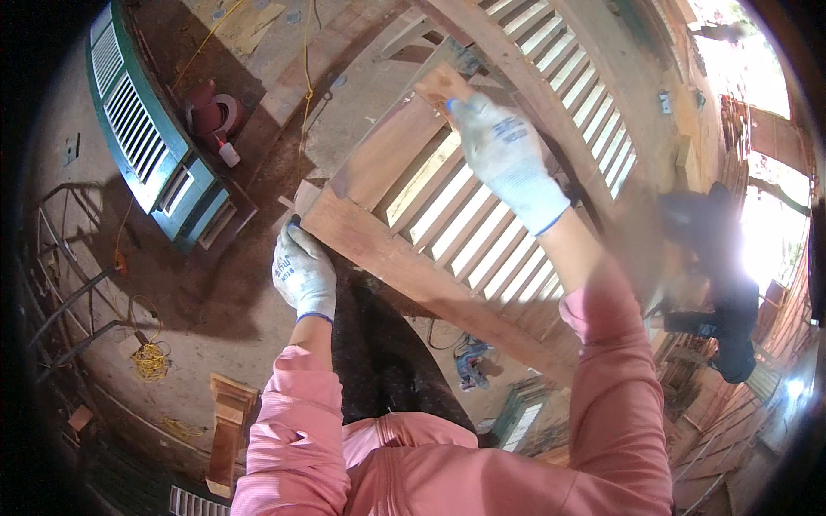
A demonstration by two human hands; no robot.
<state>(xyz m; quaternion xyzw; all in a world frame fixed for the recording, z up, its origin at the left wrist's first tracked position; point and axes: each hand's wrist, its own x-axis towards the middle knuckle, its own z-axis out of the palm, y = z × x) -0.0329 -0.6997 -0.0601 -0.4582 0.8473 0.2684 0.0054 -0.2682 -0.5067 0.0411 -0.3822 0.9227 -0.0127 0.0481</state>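
Observation:
An unpainted wooden louvered shutter [404, 236] lies at a slant in front of me, with bright light between its slats. My left hand [305, 271], in a white glove with a blue cuff, is closed round the shutter's near left corner. A small pale piece [306, 196] shows just beyond those fingers; its kind is unclear. Over the far side of the frame, near its upper end, my right hand [503, 155] wears a matching glove. Its fingers are bent and pressed together against the wood. Whatever may be under them is hidden.
Another louvered wooden panel [594, 103] stands just beyond the shutter. At left is a green-painted shutter [138, 129], beside a reddish roll [215, 113] and a white bottle [228, 153]. Yellow cord [151, 361] lies coiled on the floor. A person in dark clothes [714, 284] is at right.

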